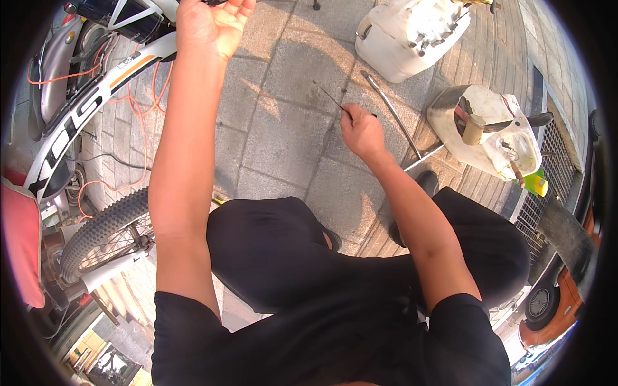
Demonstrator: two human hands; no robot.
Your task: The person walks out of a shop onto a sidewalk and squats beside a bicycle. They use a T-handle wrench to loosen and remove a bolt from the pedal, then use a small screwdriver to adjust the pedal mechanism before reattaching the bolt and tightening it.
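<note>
My right hand point(362, 130) is closed round the dark handle of a thin screwdriver point(333, 99). Its slim shaft points up and left over the paving, apart from the bicycle. My left hand point(209, 29) reaches to the top edge beside the bicycle frame point(103, 90), palm showing and fingers curled at a dark part. The picture's edge cuts off most of what those fingers hold. The frame is white and black with an orange stripe, and a knobby tyre point(106, 235) lies below it, left of my forearm.
A metal T-shaped wrench point(393, 109) lies on the paving right of my right hand. Two cut white plastic jugs point(386, 55) point(444, 112) hold tools, including a mallet point(473, 130). An orange cord point(138, 109) winds behind the bicycle. A floor grate point(560, 154) runs along the right.
</note>
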